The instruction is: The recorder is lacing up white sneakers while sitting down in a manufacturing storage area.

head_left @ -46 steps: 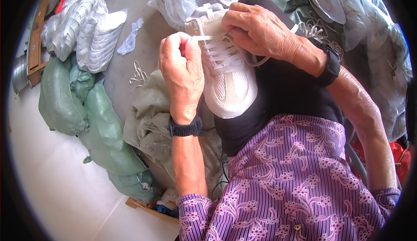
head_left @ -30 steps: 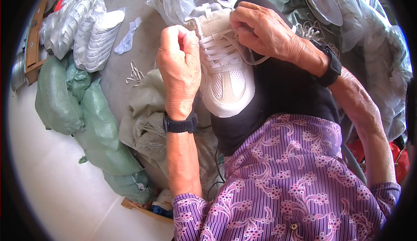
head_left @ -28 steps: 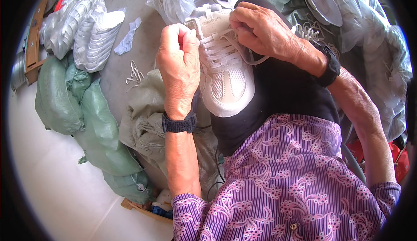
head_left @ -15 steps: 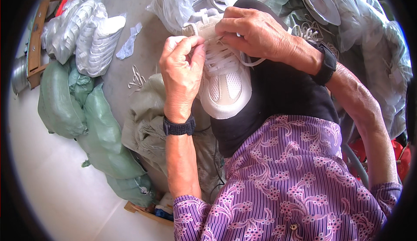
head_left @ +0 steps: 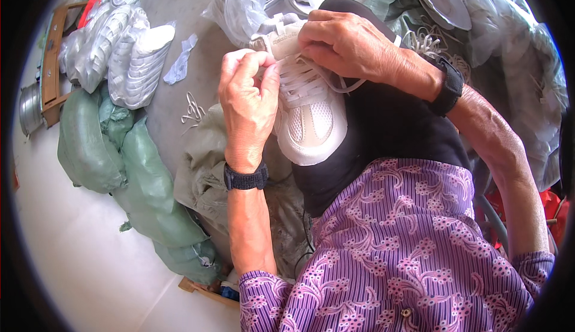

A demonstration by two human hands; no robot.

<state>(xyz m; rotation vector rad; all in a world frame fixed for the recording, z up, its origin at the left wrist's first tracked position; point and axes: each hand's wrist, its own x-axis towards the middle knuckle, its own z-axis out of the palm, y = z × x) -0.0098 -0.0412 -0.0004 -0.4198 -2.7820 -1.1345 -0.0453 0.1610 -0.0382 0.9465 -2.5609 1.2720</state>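
Observation:
A white sneaker (head_left: 312,129) with mesh panels on its toe lies on my lap, toe toward me. White shoelace (head_left: 297,86) crosses its front in several rows, and a loose length loops out at the right. My left hand (head_left: 248,104) is at the sneaker's upper left edge, thumb and forefinger pinched on the lace there. Over the upper right edge, by the tongue (head_left: 286,43), my right hand (head_left: 358,46) is closed with fingers curled on the lace. Its fingertips are partly hidden. Black wristbands circle both wrists.
Plastic-wrapped stacks of white shoe parts (head_left: 141,65) lie at the far left, beside green sacks (head_left: 150,182). Beige sacking (head_left: 206,170) is left of my lap. Loose laces (head_left: 425,43) and a shoe upper (head_left: 442,0) lie at the far right, near clear plastic bags (head_left: 509,74).
My left thumb and forefinger have shifted slightly along the sneaker's edge. My right hand stays almost where it was. The surroundings at the left sit slightly further right and lower in the view.

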